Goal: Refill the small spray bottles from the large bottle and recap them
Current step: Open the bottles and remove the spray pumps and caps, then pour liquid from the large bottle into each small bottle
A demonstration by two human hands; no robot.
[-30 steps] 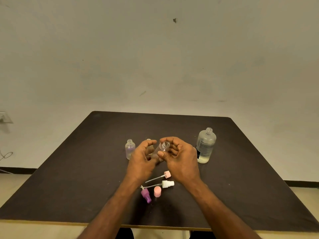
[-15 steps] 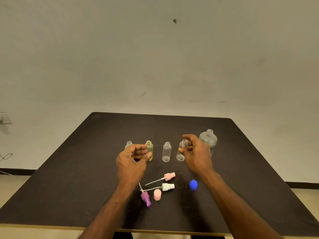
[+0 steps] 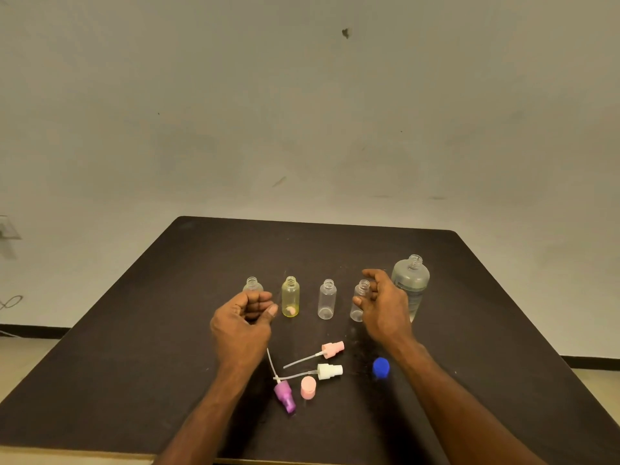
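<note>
Four small uncapped bottles stand in a row on the dark table [image 3: 141, 330]. The leftmost clear bottle [image 3: 252, 284] is partly hidden behind my left hand [image 3: 241, 325], whose fingers are curled with nothing in them. To its right stand a yellow bottle [image 3: 290, 297] and a clear bottle [image 3: 327, 298]. My right hand [image 3: 384, 305] holds the fourth small clear bottle [image 3: 361, 290] loosely, thumb across its front, as it stands on the table. The large uncapped bottle [image 3: 412, 280] with clear liquid stands just behind that hand.
Nearer to me lie a pink spray head [image 3: 332, 350], a white spray head [image 3: 329, 371], a purple spray head [image 3: 285, 396], a pink cap [image 3: 308, 387] and a blue cap [image 3: 381, 366]. A pale wall rises behind the table's far edge.
My hands have parted from the middle. The right hand carried a small clear bottle to the right end of the row, and the left hand drew back to the left.
</note>
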